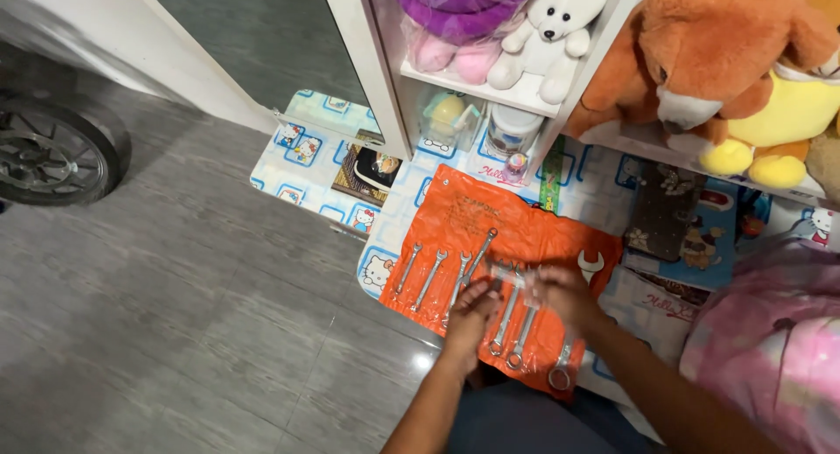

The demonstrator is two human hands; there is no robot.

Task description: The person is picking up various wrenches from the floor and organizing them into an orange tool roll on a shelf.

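Two hands over the orange pouch (525,235), spread flat on the mat so every wrench (429,279) shows. Left hand (470,318) and right hand (564,294) pinch a small clear piece (512,275) between fingers, mid-pouch.

Both hands, left hand (472,307) and right hand (560,294), rest on an orange tool roll (490,222) of silver wrenches (429,279), spread on the floor beside a white shelf (525,95) of plush toys (551,30).
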